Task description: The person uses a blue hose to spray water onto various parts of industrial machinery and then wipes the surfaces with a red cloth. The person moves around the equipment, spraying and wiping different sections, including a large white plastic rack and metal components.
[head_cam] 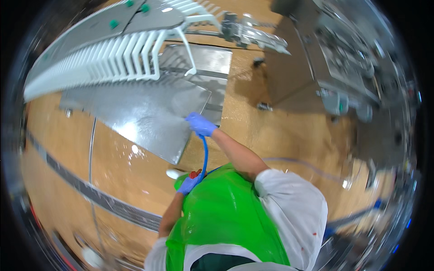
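A purple-blue glove covers my right hand (200, 124), which is closed around the end of a blue hose (205, 152). Spray fans out to the left from that hand over a wet stainless steel sheet (145, 111). Lower down, close to the green apron (230, 210), my left hand (189, 184), gloved alike, grips the same hose beside a red fitting (194, 174). The hose nozzle inside my right hand is hidden. Past the steel sheet stands a conveyor with white slatted sides (125, 57).
A steel machine on casters (291, 67) stands at the upper right. Plastic film wraps a part (257, 35) near the conveyor's end. A floor drain grating (101, 196) crosses the wet tan floor at lower left. The hose trails over the floor to the right.
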A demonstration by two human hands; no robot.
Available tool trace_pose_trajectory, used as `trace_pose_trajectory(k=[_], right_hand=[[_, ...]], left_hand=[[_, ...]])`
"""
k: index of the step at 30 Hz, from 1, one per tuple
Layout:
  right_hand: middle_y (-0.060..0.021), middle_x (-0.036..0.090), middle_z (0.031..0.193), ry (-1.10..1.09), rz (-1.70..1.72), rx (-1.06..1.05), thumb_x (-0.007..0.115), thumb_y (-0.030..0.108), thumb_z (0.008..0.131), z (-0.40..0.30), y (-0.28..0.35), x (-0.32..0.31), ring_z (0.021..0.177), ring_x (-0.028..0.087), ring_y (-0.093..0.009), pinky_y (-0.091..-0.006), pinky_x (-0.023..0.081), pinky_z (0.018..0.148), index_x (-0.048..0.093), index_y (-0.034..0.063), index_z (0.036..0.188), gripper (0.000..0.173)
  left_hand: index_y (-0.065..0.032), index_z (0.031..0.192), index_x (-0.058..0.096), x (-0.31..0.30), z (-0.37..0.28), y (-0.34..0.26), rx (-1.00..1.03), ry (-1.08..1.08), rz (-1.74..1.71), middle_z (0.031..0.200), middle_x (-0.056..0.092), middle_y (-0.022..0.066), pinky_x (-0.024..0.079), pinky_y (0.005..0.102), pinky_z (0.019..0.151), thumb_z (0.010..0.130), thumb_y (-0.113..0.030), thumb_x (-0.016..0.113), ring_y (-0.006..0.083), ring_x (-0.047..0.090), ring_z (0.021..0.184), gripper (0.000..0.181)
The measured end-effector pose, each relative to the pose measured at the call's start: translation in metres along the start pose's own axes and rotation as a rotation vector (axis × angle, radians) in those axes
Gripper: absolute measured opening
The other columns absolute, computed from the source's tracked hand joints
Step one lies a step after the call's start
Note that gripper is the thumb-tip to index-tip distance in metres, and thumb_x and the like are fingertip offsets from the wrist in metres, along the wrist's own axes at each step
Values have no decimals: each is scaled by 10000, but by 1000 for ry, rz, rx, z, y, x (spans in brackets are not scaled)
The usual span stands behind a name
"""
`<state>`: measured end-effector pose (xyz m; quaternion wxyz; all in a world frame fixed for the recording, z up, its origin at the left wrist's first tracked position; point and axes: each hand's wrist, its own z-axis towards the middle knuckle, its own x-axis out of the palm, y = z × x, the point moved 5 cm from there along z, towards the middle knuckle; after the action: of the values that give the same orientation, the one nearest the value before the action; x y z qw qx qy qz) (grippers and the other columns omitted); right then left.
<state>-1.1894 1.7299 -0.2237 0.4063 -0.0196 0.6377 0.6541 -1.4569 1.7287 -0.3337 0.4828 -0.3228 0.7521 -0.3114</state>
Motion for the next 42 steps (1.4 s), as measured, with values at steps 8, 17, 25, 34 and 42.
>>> trace_pose_trajectory(k=[8,17,25,34,42], right_hand=[[-128,483,600,-272,504,762,420,219,852,70,93,51,428,520,-218,-357,382,360,450,9,871,213],[-300,565,941,-279,97,777,432,236,823,97,127,136,879,556,-425,-462,434,740,467,3,1009,300],[-292,578,847,-280,70,671,461,211,795,108,175,125,796,572,-429,-485,443,685,441,-59,964,319],[-267,594,847,-297,67,724,454,160,768,98,151,37,802,586,-404,-463,452,707,435,-70,1008,333],[-267,600,833,-174,106,665,411,124,782,96,123,11,776,601,-398,-469,467,686,436,-71,1031,317]], left_hand=[[-73,925,491,-157,-73,83,-320,-439,-1278,756,541,48,434,274,540,907,-343,451,154,515,577,273],[20,821,569,-308,7,97,-9,-241,410,799,578,261,414,442,713,891,-220,418,392,548,795,292],[2,821,608,-301,97,218,239,-354,446,797,618,217,457,468,649,875,-312,388,373,595,738,387],[-1,842,632,-351,100,126,-313,-193,787,845,623,225,477,440,662,888,-454,361,344,614,759,530],[-117,1341,312,-216,105,94,77,151,493,1356,355,83,195,362,1048,899,-488,353,233,325,1244,578]])
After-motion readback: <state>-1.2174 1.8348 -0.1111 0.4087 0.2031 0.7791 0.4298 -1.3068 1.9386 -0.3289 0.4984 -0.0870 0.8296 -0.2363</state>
